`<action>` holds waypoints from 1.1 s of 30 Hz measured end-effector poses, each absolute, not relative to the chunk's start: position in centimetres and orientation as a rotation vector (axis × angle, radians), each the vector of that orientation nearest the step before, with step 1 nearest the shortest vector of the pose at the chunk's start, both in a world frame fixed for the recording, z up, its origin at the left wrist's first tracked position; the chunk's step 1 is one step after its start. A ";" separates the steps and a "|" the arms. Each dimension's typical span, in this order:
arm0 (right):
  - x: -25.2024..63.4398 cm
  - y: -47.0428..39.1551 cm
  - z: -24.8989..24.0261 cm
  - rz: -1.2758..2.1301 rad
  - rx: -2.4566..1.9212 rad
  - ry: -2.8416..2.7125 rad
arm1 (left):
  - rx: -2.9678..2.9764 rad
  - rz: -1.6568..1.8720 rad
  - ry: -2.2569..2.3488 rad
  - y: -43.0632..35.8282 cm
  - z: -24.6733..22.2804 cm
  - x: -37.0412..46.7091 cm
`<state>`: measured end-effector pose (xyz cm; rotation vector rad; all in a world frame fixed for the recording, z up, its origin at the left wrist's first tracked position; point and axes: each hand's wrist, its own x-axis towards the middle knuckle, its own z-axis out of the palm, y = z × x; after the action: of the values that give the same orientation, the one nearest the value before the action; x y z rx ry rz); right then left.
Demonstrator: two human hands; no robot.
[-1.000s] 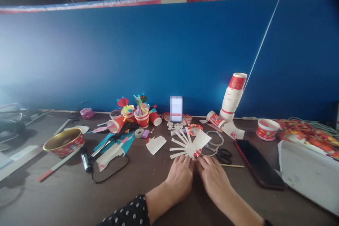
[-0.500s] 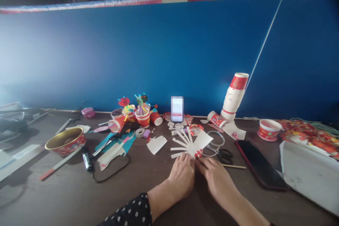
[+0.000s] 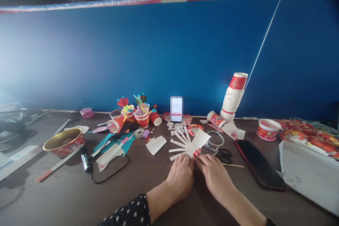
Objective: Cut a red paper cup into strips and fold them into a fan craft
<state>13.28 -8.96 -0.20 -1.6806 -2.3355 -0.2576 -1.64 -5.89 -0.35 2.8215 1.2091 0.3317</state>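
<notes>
A white paper piece cut into fanned strips (image 3: 189,145) lies on the dark table in front of my hands, with a wider uncut flap at its right and a small red-and-white patch near its lower edge. My left hand (image 3: 180,171) has its fingers curled and pressed together on the lower left edge of the paper. Beside it, my right hand (image 3: 213,169) is closed at the lower right edge, its fingertips close to the red patch. Both sets of fingertips nearly meet. Black-handled scissors (image 3: 224,155) lie right of the paper, near a thin wooden stick (image 3: 233,165).
A stack of paper cups (image 3: 232,100) leans at the back right. A dark phone (image 3: 259,164) and a white tray (image 3: 308,173) lie right. Decorated cups (image 3: 142,118), a gold-rimmed bowl (image 3: 65,143) and a black cable (image 3: 109,180) are left. A lit screen (image 3: 176,108) stands behind.
The whole view has shifted slightly, moving things a little to the left. Both hands keep nearly the same pose at the paper's lower edge.
</notes>
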 end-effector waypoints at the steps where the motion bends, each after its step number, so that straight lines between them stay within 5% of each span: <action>1: 13.3 -8.9 -0.3 -0.269 -1.681 -2.330 | 2.838 0.315 1.206 -5.9 -0.3 -1.6; 33: 13.8 -8.6 -0.4 -0.178 -1.660 -2.275 | 2.792 0.272 1.183 -5.5 0.3 -1.6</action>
<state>13.76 -8.58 -0.39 -1.6598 -2.2750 -0.1782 -1.61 -5.54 0.28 2.7920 1.1834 0.2716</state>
